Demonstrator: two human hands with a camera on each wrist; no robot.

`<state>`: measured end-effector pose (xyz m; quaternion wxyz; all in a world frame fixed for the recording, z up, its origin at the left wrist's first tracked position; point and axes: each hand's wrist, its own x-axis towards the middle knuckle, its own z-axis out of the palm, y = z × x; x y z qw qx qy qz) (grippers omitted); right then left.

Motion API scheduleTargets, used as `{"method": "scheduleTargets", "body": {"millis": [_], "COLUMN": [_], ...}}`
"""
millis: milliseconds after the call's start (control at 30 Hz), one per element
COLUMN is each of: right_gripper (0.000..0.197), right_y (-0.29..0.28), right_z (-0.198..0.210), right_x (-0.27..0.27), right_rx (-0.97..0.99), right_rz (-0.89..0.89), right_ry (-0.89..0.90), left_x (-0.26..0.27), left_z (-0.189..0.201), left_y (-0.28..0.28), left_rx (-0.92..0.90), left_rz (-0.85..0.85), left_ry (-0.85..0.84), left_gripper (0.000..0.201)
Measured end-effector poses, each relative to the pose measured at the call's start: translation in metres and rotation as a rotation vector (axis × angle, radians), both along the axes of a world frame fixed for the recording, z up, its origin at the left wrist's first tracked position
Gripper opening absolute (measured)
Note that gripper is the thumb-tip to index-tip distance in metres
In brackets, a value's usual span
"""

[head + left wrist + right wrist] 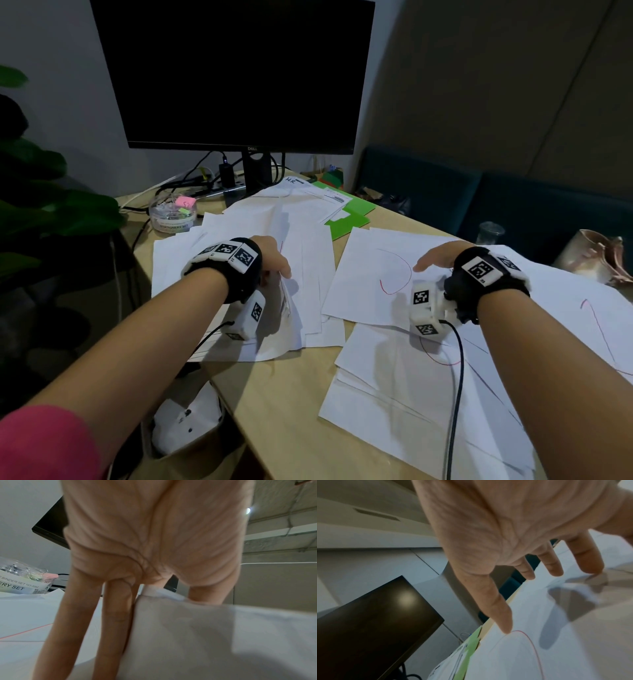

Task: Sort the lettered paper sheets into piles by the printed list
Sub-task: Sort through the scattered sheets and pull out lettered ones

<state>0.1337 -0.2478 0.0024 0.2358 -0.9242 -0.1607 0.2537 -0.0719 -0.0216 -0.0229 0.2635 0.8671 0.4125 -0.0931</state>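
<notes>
White sheets cover the wooden desk (284,394). My left hand (274,263) stands on the left pile (308,240), and a raised sheet (287,308) is pinched between its thumb and fingers. In the left wrist view this sheet (205,635) rises between the straight fingers (116,615) and the thumb behind it. My right hand (435,260) hovers flat, fingers spread, over a sheet with a red curved letter (370,284); its fingertips (506,628) touch that sheet (513,662). A printed page (334,200) lies on a green folder (356,214) at the back.
A dark monitor (239,75) stands behind the piles, with a clear stationery box (173,214) to its left. More sheets (394,394) lie in front of the right hand, and one with a purple stroke (565,308) further right. A plastic cup (490,233) and a bag (596,257) sit at the far right edge.
</notes>
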Motion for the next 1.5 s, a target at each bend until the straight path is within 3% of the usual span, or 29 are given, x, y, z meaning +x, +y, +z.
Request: {"method": "scheduleTargets", "body": {"millis": [100, 200, 333, 433, 633, 700, 833, 1000, 1067, 1200, 1300, 1367, 1500], "right_gripper": [0.04, 0.012, 0.018, 0.034, 0.031, 0.029, 0.029, 0.032, 0.028, 0.016, 0.018, 0.027, 0.036], "right_y": [-0.005, -0.007, -0.008, 0.0, 0.004, 0.004, 0.002, 0.011, 0.013, 0.02, 0.033, 0.044, 0.062], "right_z": [-0.004, -0.015, -0.049, -0.054, -0.047, -0.045, -0.042, -0.031, -0.013, 0.014, 0.031, 0.039, 0.053], "right_x": [-0.001, -0.005, 0.013, 0.019, 0.008, 0.005, -0.006, -0.006, -0.014, -0.017, -0.025, -0.03, -0.044], "right_rx": [-0.042, -0.165, -0.27, -0.34, -0.361, -0.37, -0.328, -0.113, -0.017, 0.079, 0.098, 0.082, 0.096], "right_rz": [0.042, 0.082, 0.125, 0.163, 0.238, 0.255, 0.233, -0.133, -0.185, -0.121, -0.062, 0.001, 0.136], "right_ry": [0.0, -0.055, -0.254, -0.258, -0.28, -0.279, -0.272, -0.345, -0.413, -0.542, -0.69, -0.839, -1.117], "left_x": [0.0, 0.0, 0.001, 0.002, 0.001, 0.0, 0.004, 0.016, 0.019, 0.02, 0.021, 0.021, 0.029], "left_z": [-0.002, -0.002, -0.002, -0.003, -0.004, -0.002, -0.003, -0.01, -0.01, -0.004, 0.006, 0.02, 0.054], "left_y": [0.0, 0.001, 0.0, -0.001, -0.006, -0.01, -0.022, -0.036, -0.037, -0.037, -0.036, -0.037, -0.044], "left_rx": [0.012, 0.025, 0.051, 0.061, 0.085, 0.121, 0.101, 0.212, 0.216, 0.235, 0.293, 0.429, 0.82], "left_rz": [0.002, 0.006, 0.004, 0.005, 0.005, -0.013, -0.078, -0.192, -0.193, -0.137, -0.066, -0.044, -0.052], "left_ry": [0.009, 0.015, 0.03, 0.038, 0.063, 0.086, 0.053, 0.095, 0.13, 0.17, 0.123, 0.032, -0.279], "left_gripper": [0.042, 0.042, 0.042, 0.043, 0.046, 0.054, 0.099, 0.114, 0.114, 0.111, 0.092, 0.074, 0.076]}}
